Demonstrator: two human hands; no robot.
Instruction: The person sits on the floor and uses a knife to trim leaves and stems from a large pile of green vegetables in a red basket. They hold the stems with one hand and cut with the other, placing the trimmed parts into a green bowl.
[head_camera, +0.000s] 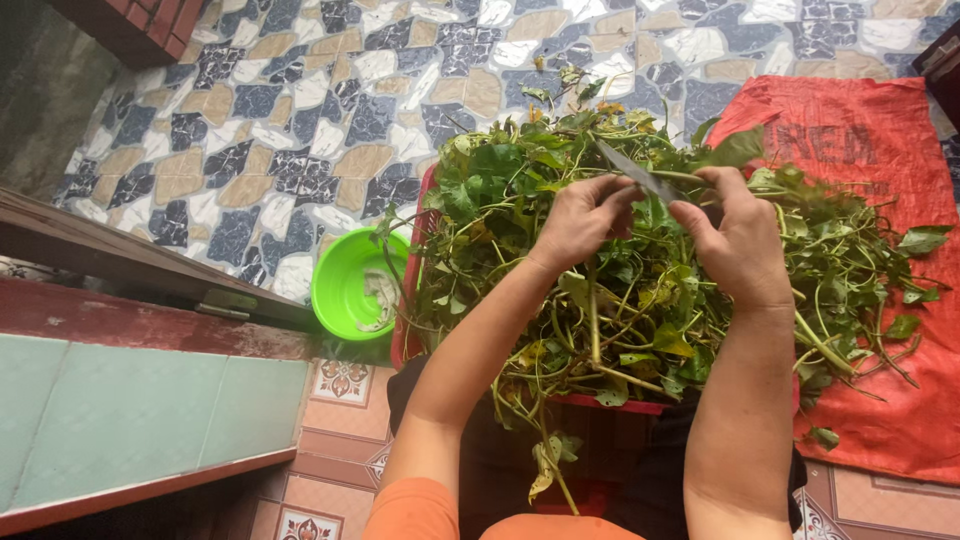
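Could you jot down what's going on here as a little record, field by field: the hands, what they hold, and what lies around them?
Left hand: left hand pinches a green stem that hangs down from it
Right hand: right hand grips a knife, blade pointing toward the left hand
Under the hands: heap of leafy vines piled over a red basket
Left of heap: green bowl with some scraps inside
Right of heap: red sack spread flat
Floor: patterned tiles
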